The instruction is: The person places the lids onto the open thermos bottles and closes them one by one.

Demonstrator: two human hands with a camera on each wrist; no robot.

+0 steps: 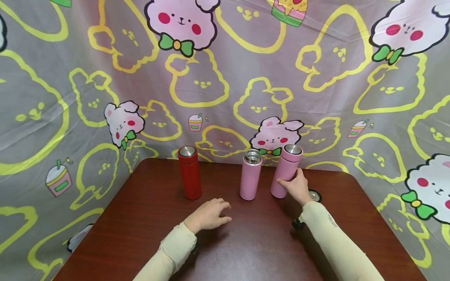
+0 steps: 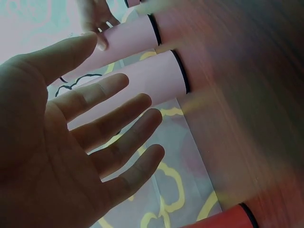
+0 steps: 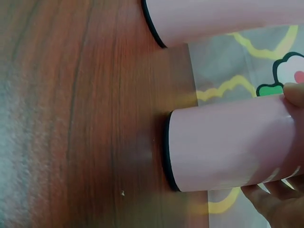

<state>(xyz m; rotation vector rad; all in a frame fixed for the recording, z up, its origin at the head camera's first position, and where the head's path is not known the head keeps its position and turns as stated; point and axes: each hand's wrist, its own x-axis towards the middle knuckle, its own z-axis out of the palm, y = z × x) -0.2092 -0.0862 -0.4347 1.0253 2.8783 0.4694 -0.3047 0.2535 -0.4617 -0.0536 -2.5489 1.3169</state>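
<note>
My right hand [image 1: 297, 187] grips a pink thermos bottle [image 3: 228, 147] around its side, thumb on one side and fingers on the other. That bottle has a lid with a silver top. To its left stands a second pink thermos bottle [image 1: 250, 181], upright, its steel mouth uncovered. A red thermos bottle [image 1: 191, 179] with a silver-topped lid stands farther left. My left hand [image 1: 210, 214] hovers over the table in front of the bottles, holding nothing. In the left wrist view its fingers [image 2: 114, 118] are spread and relaxed.
A small round lid-like piece [image 1: 314, 196] with a dark rim lies on the brown table [image 1: 246, 242], partly behind my right wrist. A grey cloth [image 1: 225, 70] with cartoon rabbits hangs around the table's back and sides.
</note>
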